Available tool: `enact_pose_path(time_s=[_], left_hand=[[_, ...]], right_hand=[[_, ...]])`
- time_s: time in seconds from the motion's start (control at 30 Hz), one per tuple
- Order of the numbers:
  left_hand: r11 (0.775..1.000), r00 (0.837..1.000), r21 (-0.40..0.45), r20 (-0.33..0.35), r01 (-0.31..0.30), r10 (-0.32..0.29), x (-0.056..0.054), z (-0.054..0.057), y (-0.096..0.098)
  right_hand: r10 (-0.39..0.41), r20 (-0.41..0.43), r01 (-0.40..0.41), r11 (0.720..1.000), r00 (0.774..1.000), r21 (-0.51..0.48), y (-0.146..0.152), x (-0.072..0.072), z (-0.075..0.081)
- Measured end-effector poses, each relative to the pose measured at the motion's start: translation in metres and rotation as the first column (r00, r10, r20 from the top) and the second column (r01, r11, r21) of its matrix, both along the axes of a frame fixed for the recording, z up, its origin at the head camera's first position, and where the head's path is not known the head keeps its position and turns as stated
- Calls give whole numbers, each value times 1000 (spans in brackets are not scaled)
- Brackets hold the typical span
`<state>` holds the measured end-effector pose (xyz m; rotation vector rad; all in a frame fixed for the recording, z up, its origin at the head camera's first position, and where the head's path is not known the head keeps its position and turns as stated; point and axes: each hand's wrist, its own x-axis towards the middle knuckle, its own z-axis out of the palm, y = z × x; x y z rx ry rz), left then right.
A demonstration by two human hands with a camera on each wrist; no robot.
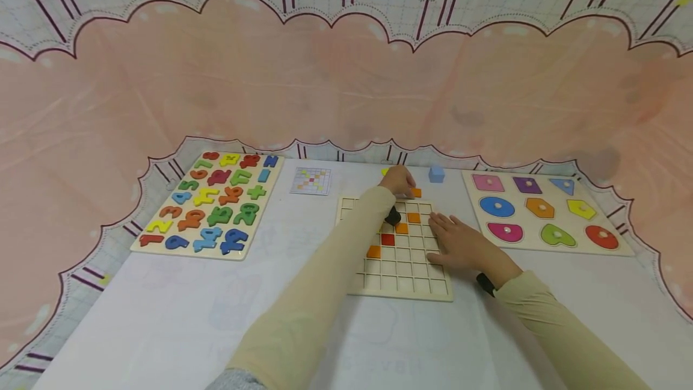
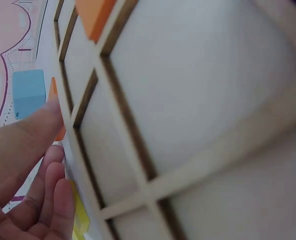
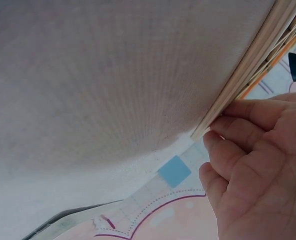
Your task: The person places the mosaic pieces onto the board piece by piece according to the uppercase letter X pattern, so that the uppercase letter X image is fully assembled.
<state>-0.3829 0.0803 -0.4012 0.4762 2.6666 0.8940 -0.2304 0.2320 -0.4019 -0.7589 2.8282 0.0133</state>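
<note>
My left hand reaches past the far edge of the wooden grid board. In the left wrist view its thumb lies on an orange square tile, with curled fingers just below; the same orange tile shows beside the fingertips in the head view. My right hand rests with extended fingers along the board's right edge; its fingertips meet that edge in the right wrist view. On the grid, orange tiles and one red tile form a diagonal, partly hidden by the left forearm.
Behind the board are a blue block and a yellow tile, partly covered by the left hand. A printed grid card lies back left. A number puzzle stands at left, a shape puzzle at right.
</note>
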Motion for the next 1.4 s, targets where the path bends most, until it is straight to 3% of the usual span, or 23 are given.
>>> enact_pose_path(time_s=[0.33, 0.57, 0.73, 0.97, 1.17, 1.4], left_hand=[[1000, 1000, 23, -11, 3, -3, 1, -3, -2], [993, 1000, 120, -18, 12, -10, 3, -2, -11], [991, 999, 130, -46, 24, -18, 1, -4, -14], [978, 999, 205, -34, 45, -39, 6, 6, -24], [955, 994, 275, -56, 111, -99, 8, 12, -34], [946, 985, 277, -76, 170, -154, 31, 27, -50]], right_hand=[[-1, -2, 1, 1000, 1000, 6, -1, -1, -2], [-15, 13, 15, 1000, 1000, 1, -3, -1, 0], [-24, 16, 24, 1000, 1000, 1, -3, 1, 0], [-13, 10, 13, 1000, 1000, -5, -3, 1, -1], [-29, 25, 29, 1000, 999, -5, -2, 1, -2], [-17, 7, 17, 1000, 1000, -6, -1, 0, -3]])
